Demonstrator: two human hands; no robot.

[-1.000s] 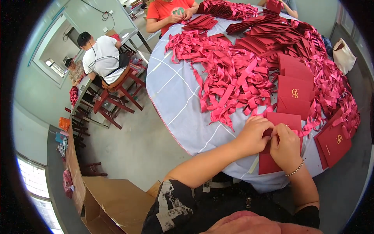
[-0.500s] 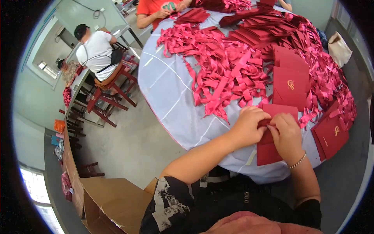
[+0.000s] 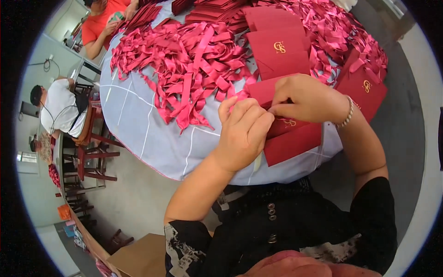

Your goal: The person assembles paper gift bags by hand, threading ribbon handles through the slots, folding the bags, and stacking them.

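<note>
A dark red folded paper piece (image 3: pixel 293 143) with a gold emblem lies flat near the table's front edge, under both hands. My left hand (image 3: pixel 244 134) is over its left side, fingers curled and closed. From the right, my right hand (image 3: pixel 309 99) bends over it with thumb and fingertips pinched, close to the left fingertips. Whatever the fingertips hold is hidden. Just beyond lies a stack of similar red paper pieces (image 3: pixel 281 53) with a gold emblem. Left of it spreads a large heap of pink-red satin ribbons (image 3: pixel 184 69).
A pale cloth (image 3: pixel 124 108) covers the round table. More red pieces (image 3: pixel 364 85) lie at right, beside another ribbon heap (image 3: pixel 341 32). Across the table a person in an orange-red shirt (image 3: pixel 99 27) handles papers. Another person (image 3: pixel 64 104) sits at left. A cardboard box (image 3: pixel 143 256) stands below left.
The view has swung, shifting the table leftward in the picture. My hands have drawn slightly apart, and the gold emblem on the paper beneath them now shows.
</note>
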